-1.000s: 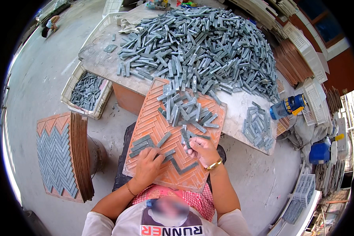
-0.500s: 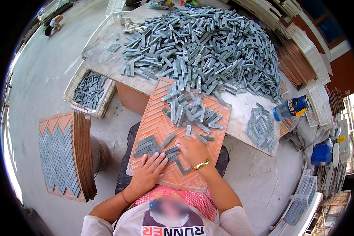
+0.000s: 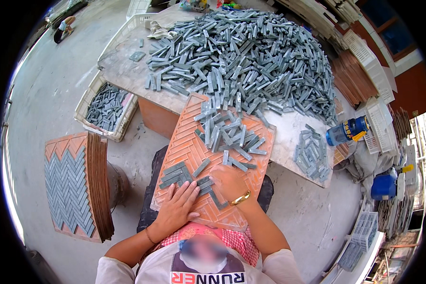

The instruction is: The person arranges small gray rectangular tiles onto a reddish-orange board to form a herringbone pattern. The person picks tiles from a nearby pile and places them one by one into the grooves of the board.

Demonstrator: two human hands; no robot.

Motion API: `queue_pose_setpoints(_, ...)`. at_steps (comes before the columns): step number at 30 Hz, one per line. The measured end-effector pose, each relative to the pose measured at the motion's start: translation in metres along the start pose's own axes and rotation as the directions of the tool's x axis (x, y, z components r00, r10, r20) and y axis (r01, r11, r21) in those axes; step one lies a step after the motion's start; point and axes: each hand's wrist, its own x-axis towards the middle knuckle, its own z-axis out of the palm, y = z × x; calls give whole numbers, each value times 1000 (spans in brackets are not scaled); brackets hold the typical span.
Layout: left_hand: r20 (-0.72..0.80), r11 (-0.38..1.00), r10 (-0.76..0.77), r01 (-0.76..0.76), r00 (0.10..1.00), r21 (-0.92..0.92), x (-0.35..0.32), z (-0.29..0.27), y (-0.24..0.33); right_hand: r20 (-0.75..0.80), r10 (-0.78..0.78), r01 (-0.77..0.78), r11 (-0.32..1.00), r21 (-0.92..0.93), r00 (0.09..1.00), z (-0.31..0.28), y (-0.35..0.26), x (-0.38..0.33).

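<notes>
Looking at the orange herringbone mould tray (image 3: 189,151) tilted from lap up to the table edge, I see grey tile strips (image 3: 177,173) seated in its lower grooves, more loose strips (image 3: 227,132) heaped on its upper half. Left hand (image 3: 177,206) lies flat, fingers spread, on the tray beside the set strips. Right hand (image 3: 227,182) curls over strips; can't tell if it's pinching one, fingertips hidden. Beyond: big grey strip pile (image 3: 251,61) on the table (image 3: 123,71), white crate (image 3: 106,109) w/ strips left, filled trays stacked (image 3: 75,187) on the floor, blue bottle (image 3: 348,130) right.
</notes>
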Motion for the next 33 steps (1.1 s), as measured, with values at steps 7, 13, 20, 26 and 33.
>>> queue_pose_setpoints(7,-228,978,-203,207,952,-5,-29,-18,-20,-39,20,-19,999,43,999,-10,7,-2)
queue_pose_setpoints(13,-231,976,-216,212,949,-39,-35,-20,-17,30,9,-7,997,-71,1000,-10,-2,5)
queue_pose_setpoints(20,-211,989,-129,111,969,-99,-23,-15,-4,38,-201,204,965,-163,979,-1,3,32)
queue_pose_setpoints(26,-262,978,-182,147,948,-150,-30,-13,-14,10,-51,51,999,-9,999,-1,-5,31)
queue_pose_setpoints(33,-300,984,-134,90,944,-155,-20,-17,-11,13,219,-219,969,116,976,32,-32,32)
